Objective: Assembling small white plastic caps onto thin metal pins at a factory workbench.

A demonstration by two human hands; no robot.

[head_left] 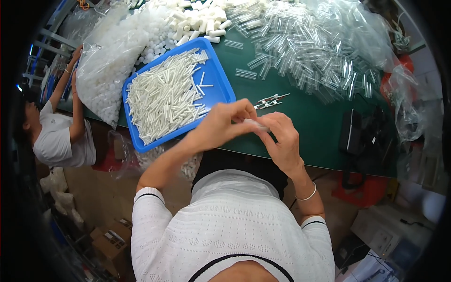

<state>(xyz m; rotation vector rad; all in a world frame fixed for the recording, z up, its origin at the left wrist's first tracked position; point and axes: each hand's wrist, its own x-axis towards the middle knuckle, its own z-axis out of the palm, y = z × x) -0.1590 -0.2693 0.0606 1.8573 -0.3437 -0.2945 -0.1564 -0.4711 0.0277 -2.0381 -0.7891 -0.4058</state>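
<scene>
"Got something?"
"My left fingers (pixel 238 109) and right fingers (pixel 277 123) pinch a pale piece (pixel 255 124) over the worktop (pixel 312 136)."
"Much done?"
"Maybe those thin bits (pixel 272 100); many sticks (pixel 162 101) and tubes (pixel 300 51) look left."

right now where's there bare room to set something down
Widest: green tabletop between the right hand and the black device. A narrower strip separates the blue tray and clear tubes. The far side is crowded with tubes and white cylinders.

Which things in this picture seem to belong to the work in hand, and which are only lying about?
Likely in use: small pale piece, held; white sticks in the blue tray; clear tubes.
Probably only lying about: cardboard box; black device.
</scene>
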